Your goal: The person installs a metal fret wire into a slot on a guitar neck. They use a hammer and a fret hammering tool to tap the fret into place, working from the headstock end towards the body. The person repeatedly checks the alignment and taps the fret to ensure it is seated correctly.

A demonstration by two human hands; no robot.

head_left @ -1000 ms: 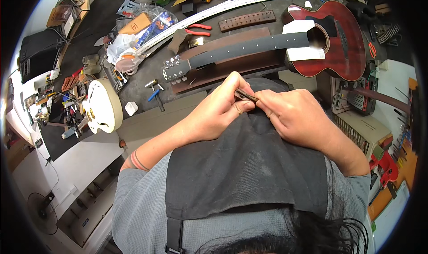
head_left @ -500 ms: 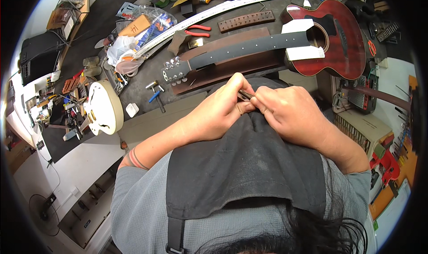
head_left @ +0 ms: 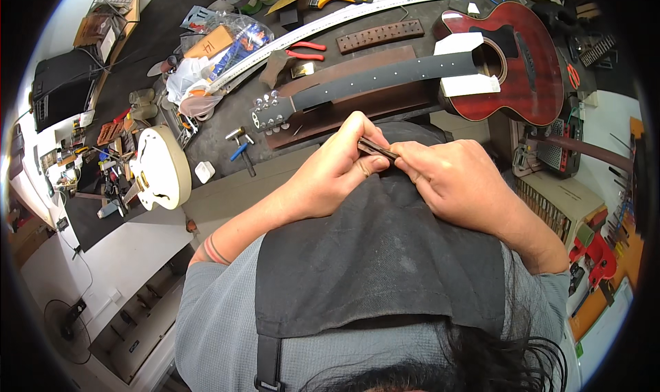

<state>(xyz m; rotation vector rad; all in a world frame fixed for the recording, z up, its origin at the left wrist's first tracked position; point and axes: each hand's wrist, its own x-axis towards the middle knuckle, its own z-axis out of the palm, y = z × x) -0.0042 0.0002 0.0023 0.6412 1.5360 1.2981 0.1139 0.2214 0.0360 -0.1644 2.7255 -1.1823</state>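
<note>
My left hand (head_left: 344, 159) and my right hand (head_left: 443, 175) meet in front of the black apron, both closed on a small dark, narrow piece (head_left: 377, 149). It looks like a thin strip or bar, and its exact kind cannot be made out. Its left end lies between the thumb and fingers of my left hand; the right end goes under my right fingertips. Just beyond my hands lies a dark red acoustic guitar (head_left: 546, 55), its neck (head_left: 371, 81) pointing left. White sheets (head_left: 469, 84) flank the fingerboard end beside the soundhole.
A drilled wooden block (head_left: 380, 36), red-handled pliers (head_left: 306, 50) and a long ruler (head_left: 330, 17) lie beyond the neck. Left of the headstock are a small hammer (head_left: 237, 136) and a white cup-like piece (head_left: 204, 172). A cream guitar body (head_left: 163, 166) stands farther left. Plastic bags (head_left: 185, 82) crowd the bench.
More of the dark piece shows between my hands. Both hands have shifted only slightly, my right a little to the right. The guitar and tools stay put.
</note>
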